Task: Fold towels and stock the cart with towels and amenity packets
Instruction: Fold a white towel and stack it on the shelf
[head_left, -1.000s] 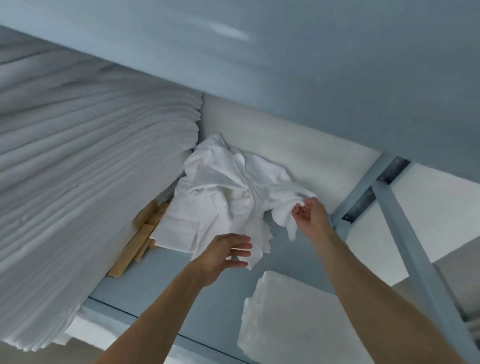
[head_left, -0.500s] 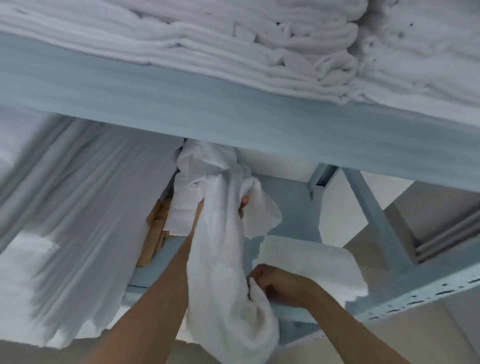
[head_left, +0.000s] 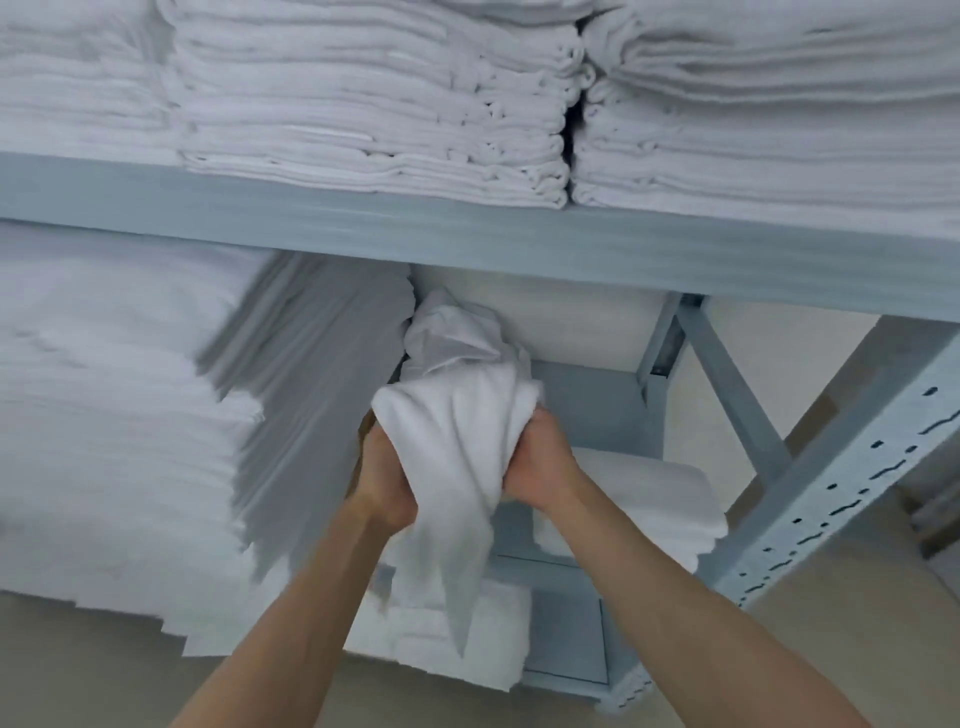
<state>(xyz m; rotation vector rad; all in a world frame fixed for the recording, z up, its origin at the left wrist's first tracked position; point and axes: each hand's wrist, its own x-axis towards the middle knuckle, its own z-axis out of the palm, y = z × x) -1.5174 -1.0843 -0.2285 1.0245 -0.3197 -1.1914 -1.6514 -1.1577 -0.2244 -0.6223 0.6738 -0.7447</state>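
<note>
both hands are up at the lower bay of the rack (head_left: 524, 249), bunched round one loose white towel (head_left: 457, 447). the left hand (head_left: 387, 480) grips the towel's left side, fingers curled into the cloth so that only the back of the hand and the wrist show. the right hand (head_left: 540, 462) grips the right side, knuckles up, fingers buried in the folds. the two hands sit close together with the towel gathered between them; its upper part rises in a crumpled lump toward the back of the bay, and a long tail hangs down between the forearms, past the front edge of the shelf. to the left of the hands a tall stack of sheets (head_left: 130, 415) fills the bay (it is streaked with blur, so the layers are hard to count). just right of the right wrist a folded towel (head_left: 649, 499) lies flat on the shelf, and below the hanging tail more folded white cloth (head_left: 467, 634) lies at the shelf's front. above the blue-grey beam, the upper shelf carries neat piles of folded towels (head_left: 374, 104) side by side, their edges facing outward. a slanted brace and a slotted upright (head_left: 831, 499) close the bay on the right.
</note>
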